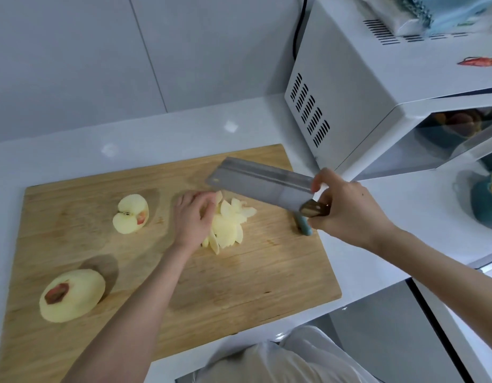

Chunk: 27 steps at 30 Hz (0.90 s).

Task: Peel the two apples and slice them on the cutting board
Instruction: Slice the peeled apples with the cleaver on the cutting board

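Fingers (202, 201) over slices (228, 228), cleaver (261, 183) masking blue handle (304, 227)

The left forearm (145, 294) and right forearm (432, 252) are bare, the right hand (347, 208) bears a small dark spot on its back, and a pale whitish garment (280, 360) covers the torso.
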Each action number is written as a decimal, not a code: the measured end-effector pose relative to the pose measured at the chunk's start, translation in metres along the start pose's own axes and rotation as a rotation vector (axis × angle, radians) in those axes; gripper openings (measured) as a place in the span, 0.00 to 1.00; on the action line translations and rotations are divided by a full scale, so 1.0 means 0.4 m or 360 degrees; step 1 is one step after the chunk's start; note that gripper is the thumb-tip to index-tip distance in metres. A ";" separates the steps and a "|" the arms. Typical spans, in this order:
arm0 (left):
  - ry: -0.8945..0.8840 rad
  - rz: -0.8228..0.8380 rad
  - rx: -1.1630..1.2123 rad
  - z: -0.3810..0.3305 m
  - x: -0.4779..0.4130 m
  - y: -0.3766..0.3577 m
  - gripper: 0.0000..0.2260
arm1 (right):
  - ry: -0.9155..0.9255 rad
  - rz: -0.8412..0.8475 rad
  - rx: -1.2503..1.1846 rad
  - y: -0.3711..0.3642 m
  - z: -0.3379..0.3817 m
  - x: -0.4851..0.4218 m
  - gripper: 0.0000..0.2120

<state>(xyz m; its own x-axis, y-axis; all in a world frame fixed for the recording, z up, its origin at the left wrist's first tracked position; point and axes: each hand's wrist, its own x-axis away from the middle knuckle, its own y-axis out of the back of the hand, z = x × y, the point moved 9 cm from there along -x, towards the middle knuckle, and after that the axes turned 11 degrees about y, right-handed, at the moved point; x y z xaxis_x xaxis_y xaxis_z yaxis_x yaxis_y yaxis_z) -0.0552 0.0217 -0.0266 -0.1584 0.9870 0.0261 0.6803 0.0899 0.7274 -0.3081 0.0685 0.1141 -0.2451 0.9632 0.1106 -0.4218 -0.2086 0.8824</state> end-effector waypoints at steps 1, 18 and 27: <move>0.0040 -0.0110 0.0117 0.009 0.010 0.022 0.17 | -0.0044 -0.0018 -0.0156 -0.005 -0.002 -0.006 0.19; 0.0154 -0.0308 0.0157 -0.123 0.002 -0.150 0.21 | -0.0415 -0.0224 -0.1030 -0.101 -0.039 -0.082 0.17; 0.0074 -0.0479 0.0093 -0.068 0.029 0.028 0.16 | -0.0366 -0.0198 -0.1023 -0.106 -0.018 -0.096 0.16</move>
<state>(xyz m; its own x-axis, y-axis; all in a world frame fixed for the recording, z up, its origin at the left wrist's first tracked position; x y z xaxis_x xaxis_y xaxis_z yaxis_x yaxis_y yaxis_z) -0.0689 0.0306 0.0004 -0.3908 0.9078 -0.1523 0.6374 0.3862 0.6667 -0.2870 0.0392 0.0691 0.0000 0.9831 0.1832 -0.8856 -0.0851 0.4566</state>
